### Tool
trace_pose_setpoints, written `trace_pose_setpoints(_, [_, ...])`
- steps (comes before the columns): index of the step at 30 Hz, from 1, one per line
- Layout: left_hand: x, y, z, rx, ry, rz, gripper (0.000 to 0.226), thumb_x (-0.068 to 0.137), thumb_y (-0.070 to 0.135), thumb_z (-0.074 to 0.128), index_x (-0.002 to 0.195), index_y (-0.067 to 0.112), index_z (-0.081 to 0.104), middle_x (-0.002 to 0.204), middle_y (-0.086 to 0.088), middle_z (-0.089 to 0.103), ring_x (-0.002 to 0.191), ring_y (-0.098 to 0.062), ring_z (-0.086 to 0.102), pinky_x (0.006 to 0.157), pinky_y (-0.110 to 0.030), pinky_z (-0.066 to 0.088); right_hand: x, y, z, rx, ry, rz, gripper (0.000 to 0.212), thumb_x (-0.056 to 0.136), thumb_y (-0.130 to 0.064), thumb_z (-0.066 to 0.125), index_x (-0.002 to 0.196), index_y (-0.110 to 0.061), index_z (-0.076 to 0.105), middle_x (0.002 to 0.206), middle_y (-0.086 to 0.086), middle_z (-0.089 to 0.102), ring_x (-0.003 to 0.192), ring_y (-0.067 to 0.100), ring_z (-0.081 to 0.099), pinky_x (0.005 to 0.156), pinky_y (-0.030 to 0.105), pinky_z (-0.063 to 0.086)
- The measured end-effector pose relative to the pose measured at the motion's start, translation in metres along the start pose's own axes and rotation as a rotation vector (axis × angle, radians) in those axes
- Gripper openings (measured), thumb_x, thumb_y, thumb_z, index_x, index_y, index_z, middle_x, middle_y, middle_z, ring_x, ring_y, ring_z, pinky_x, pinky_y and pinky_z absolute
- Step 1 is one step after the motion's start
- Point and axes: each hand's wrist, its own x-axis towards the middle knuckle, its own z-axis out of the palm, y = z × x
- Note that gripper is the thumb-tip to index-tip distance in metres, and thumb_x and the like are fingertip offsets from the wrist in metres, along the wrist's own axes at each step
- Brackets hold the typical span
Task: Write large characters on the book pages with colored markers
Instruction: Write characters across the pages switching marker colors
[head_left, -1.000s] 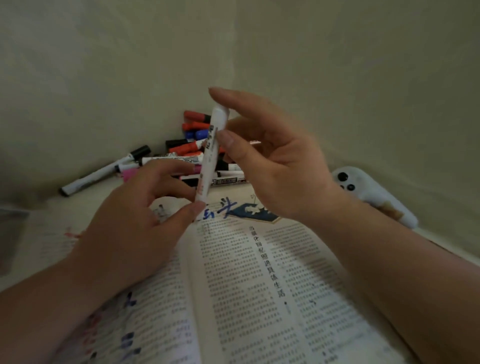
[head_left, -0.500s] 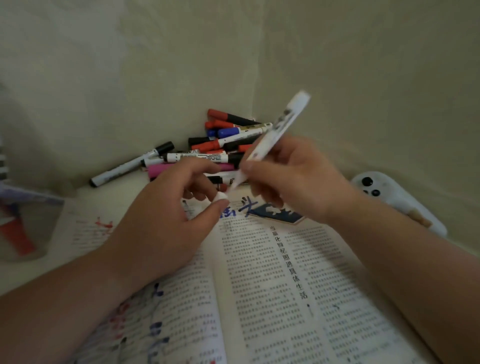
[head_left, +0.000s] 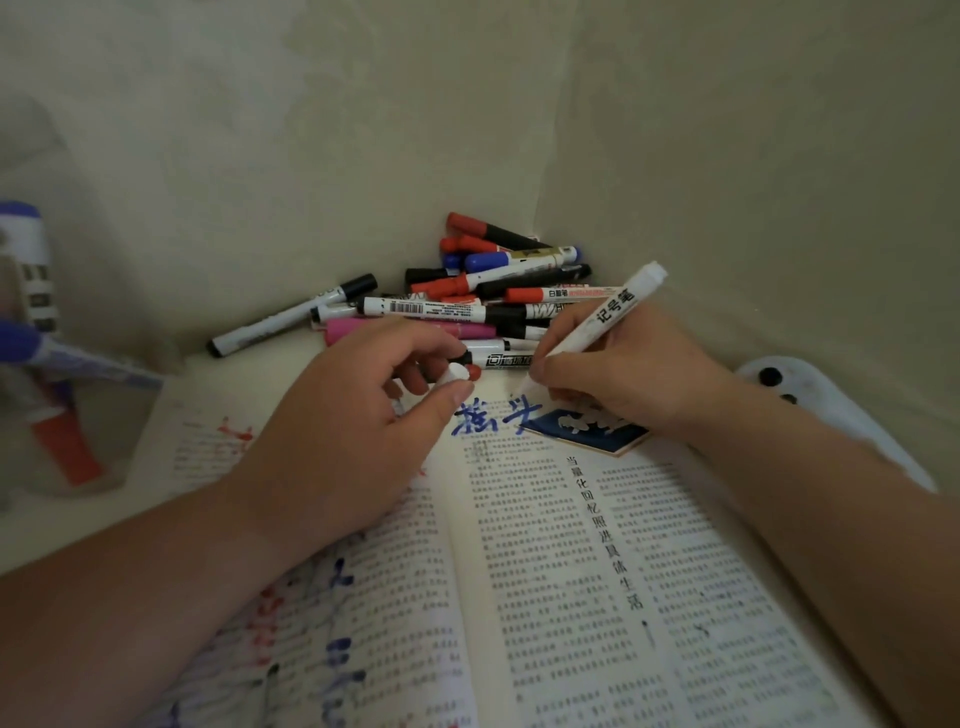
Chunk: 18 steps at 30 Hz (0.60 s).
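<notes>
An open book (head_left: 582, 582) with printed columns lies in front of me; blue characters sit at the top of the right page, red and blue marks on the left page. My right hand (head_left: 623, 374) grips a white marker (head_left: 602, 317) in a writing hold, its tip down at the top of the right page beside the blue characters. My left hand (head_left: 353, 426) rests on the left page and pinches the white cap (head_left: 457, 374) between thumb and fingers.
A pile of red, blue, black and pink markers (head_left: 493, 291) lies in the corner behind the book. A white device (head_left: 810, 405) lies at the right beside the wall. At the left stands a clear container (head_left: 67, 415) with pens.
The marker was uncapped: my left hand pulled the cap off and kept it. My right hand turned the marker into a writing hold and lowered its tip to the right page.
</notes>
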Motion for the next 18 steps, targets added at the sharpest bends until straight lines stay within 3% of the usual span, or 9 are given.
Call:
trace_pose_setpoints(9, [0.0, -0.0021, 0.0003, 0.008, -0.018, 0.013, 0.023, 0.087, 0.027, 0.074, 0.096, 0.046, 0.063, 0.093, 0.024, 0.063, 0.089, 0.0, 0.059, 0.076, -0.012, 0.044, 0.0001, -0.0031, 0.0008, -0.064, -0.013, -0.018, 0.006, 0.085, -0.014, 0.078, 0.081, -0.012, 0.074, 0.067, 0.0, 0.073, 0.059, 0.008, 0.067, 0.057, 0.022, 0.053])
trace_pose_setpoints(18, [-0.0007, -0.001, -0.0014, 0.004, -0.026, 0.011, 0.023, 0.087, 0.03, 0.073, 0.094, 0.048, 0.062, 0.089, 0.025, 0.063, 0.09, 0.001, 0.059, 0.076, -0.008, 0.042, -0.0003, -0.0036, -0.0006, -0.054, -0.037, -0.018, 0.007, 0.085, -0.012, 0.076, 0.079, -0.008, 0.074, 0.067, 0.004, 0.073, 0.059, 0.013, 0.066, 0.061, 0.031, 0.054])
